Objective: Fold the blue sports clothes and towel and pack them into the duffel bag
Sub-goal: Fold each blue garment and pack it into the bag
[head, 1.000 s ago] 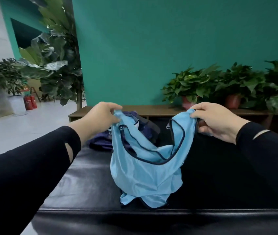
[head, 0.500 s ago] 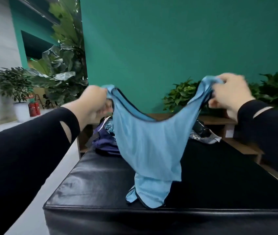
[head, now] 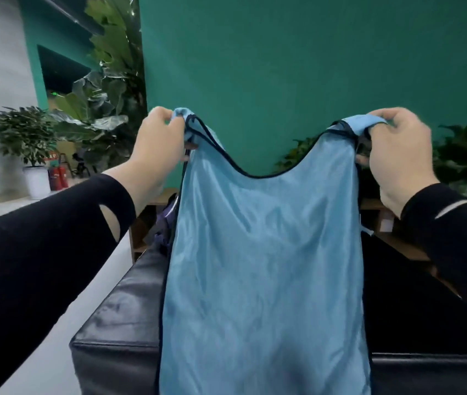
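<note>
A light blue sleeveless sports vest (head: 263,266) with dark trim hangs spread out in front of me, its scooped neckline at the top. My left hand (head: 158,143) grips its left shoulder strap and my right hand (head: 394,155) grips the right strap, both raised at about the same height. The vest hangs down over the black padded bench (head: 118,317) and runs out of the frame at the bottom. A dark purple-blue bundle (head: 163,232), perhaps the duffel bag or other clothes, peeks out behind the vest's left edge. No towel is visible.
A green wall (head: 283,67) rises behind the bench. Potted plants stand at the left (head: 24,135) and right (head: 466,155). A low wooden shelf (head: 383,220) runs along the wall. Red fire extinguishers (head: 58,176) sit on the pale floor at left.
Both hands have lifted the vest up off the bench and pulled its straps apart, so it now hangs flat and full length instead of bunched on the bench.
</note>
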The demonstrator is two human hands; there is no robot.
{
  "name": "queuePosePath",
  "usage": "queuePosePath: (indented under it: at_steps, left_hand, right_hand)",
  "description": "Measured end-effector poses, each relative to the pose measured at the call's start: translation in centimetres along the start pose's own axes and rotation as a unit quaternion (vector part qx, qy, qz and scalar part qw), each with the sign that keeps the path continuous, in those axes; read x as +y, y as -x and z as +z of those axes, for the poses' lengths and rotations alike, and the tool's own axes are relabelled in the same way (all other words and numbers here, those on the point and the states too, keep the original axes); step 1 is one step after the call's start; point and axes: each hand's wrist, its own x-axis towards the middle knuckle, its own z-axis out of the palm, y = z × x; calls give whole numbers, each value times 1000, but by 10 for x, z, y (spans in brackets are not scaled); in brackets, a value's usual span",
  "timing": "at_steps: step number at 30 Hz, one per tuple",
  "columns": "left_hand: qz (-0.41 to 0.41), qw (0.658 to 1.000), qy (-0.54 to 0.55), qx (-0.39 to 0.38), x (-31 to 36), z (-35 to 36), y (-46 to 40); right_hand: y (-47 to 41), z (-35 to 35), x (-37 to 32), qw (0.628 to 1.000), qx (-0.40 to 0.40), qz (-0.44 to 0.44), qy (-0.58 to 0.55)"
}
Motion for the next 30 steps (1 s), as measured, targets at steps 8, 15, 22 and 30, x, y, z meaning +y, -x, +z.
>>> queuePosePath:
  at_steps: [8, 15, 22, 30]
  left_hand:
    - [-65, 996, -28, -51, -66, 49, -19]
    - [-64, 972, -177, -137, -128, 129, -114]
    - [11, 918, -312, -244, -222, 174, -76]
    - [-53, 858, -378, -345, -293, 137, 64]
  right_hand:
    - [-2, 28, 77, 998, -17, 61, -14]
    - [-107, 107, 167, 984, -95, 21, 152]
    - [-81, 137, 265, 866, -326, 49, 375]
    - [63, 83, 295, 811, -420, 162, 374]
